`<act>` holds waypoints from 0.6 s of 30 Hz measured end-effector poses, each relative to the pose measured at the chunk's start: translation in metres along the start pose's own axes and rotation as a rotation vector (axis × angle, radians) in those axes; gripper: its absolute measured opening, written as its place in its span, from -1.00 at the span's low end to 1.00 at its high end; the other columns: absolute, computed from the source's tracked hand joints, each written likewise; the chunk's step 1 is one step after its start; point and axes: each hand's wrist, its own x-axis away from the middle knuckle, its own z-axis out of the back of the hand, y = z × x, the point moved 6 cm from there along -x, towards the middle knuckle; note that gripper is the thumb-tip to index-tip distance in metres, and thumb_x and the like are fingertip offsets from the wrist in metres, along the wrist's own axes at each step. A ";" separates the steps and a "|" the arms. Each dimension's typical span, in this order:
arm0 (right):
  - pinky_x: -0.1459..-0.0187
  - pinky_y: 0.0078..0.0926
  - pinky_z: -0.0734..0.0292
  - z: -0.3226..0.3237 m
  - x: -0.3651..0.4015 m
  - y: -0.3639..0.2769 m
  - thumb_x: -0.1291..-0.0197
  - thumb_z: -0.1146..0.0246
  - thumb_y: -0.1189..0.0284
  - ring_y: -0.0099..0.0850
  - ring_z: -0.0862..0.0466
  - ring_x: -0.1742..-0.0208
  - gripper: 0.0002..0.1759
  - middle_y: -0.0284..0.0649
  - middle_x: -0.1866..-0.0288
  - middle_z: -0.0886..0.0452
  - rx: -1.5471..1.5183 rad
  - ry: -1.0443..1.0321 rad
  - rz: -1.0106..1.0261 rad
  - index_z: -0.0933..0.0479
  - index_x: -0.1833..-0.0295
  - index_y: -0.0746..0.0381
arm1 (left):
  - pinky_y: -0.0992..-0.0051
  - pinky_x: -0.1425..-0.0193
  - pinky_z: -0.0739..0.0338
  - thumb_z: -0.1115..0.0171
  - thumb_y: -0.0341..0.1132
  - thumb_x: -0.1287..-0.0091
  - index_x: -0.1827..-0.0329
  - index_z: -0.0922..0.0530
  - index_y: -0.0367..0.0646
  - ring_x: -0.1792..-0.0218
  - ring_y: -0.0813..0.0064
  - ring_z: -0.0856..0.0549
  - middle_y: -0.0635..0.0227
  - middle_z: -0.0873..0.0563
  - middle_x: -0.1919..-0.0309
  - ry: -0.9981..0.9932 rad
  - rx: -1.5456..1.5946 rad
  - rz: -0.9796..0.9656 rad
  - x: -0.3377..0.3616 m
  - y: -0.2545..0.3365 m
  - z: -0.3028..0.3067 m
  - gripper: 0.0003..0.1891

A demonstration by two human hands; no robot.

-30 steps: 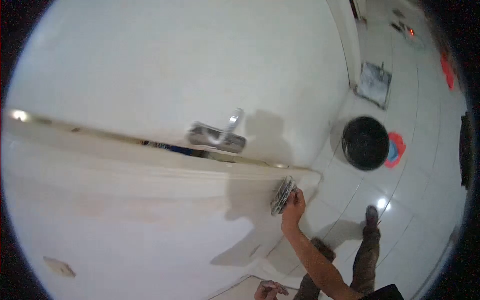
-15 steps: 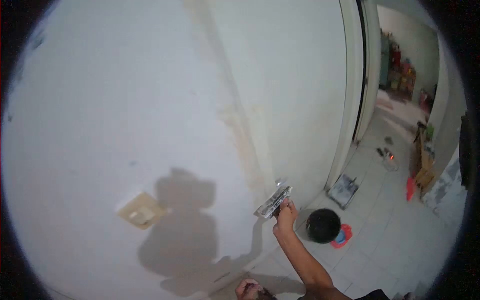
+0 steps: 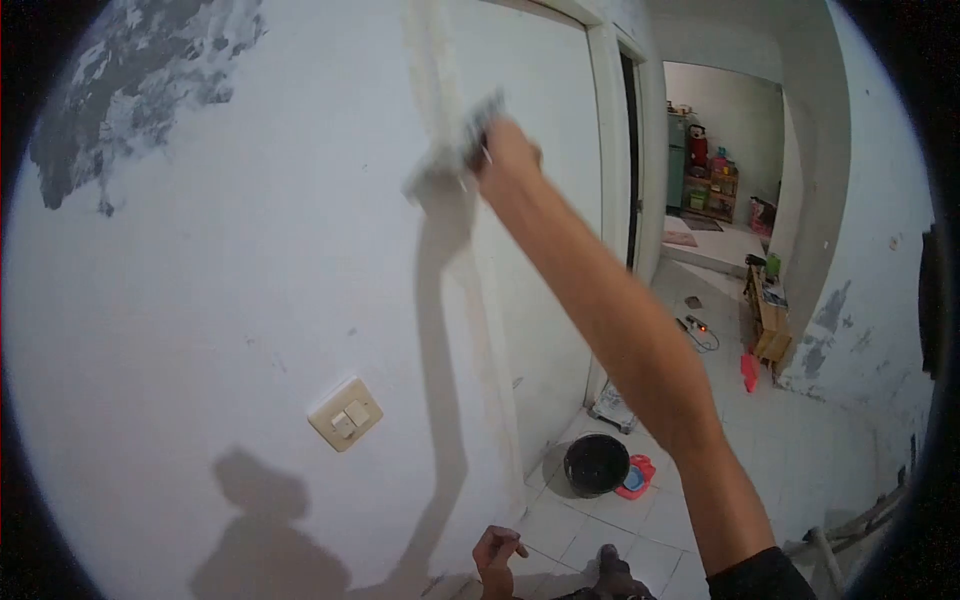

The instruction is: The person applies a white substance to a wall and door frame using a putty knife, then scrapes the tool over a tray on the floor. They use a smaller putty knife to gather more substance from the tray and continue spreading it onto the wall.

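My right hand (image 3: pixel 508 150) is raised against the white wall, closed around a putty knife (image 3: pixel 478 125) with a wide metal blade. The blade is blurred by motion and lies close to a pale beige vertical strip (image 3: pixel 432 85) on the wall; contact is hard to tell. Low in the view, my left hand (image 3: pixel 497 548) hangs near the foot of the wall, its fingers loosely curled and nothing visible in them. A beige light switch (image 3: pixel 345 414) sits on the wall left of the strip.
On the tiled floor stand a black bucket (image 3: pixel 597 464), a red item with a blue centre (image 3: pixel 637 477) and a smeared tray (image 3: pixel 613 408). A wooden shelf (image 3: pixel 768 318) lines the right wall. Grey patches (image 3: pixel 130 85) mark the upper left wall.
My right hand has moved up the wall with the putty knife, from near the floor to high on the beige strip. The view has tilted up; my left hand remains low.
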 end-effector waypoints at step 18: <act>-0.11 -0.25 -0.56 0.350 0.107 0.014 -0.28 -0.11 0.42 -0.32 -0.64 -0.02 -0.68 -0.19 -0.02 -0.62 -0.145 -0.144 -0.590 -0.46 -0.11 0.27 | 0.53 0.28 -0.41 -0.08 -0.52 -0.22 0.37 -0.45 -0.21 0.42 0.54 -0.50 0.43 -0.48 0.48 0.457 -0.032 -0.103 0.007 -0.001 -0.043 -0.97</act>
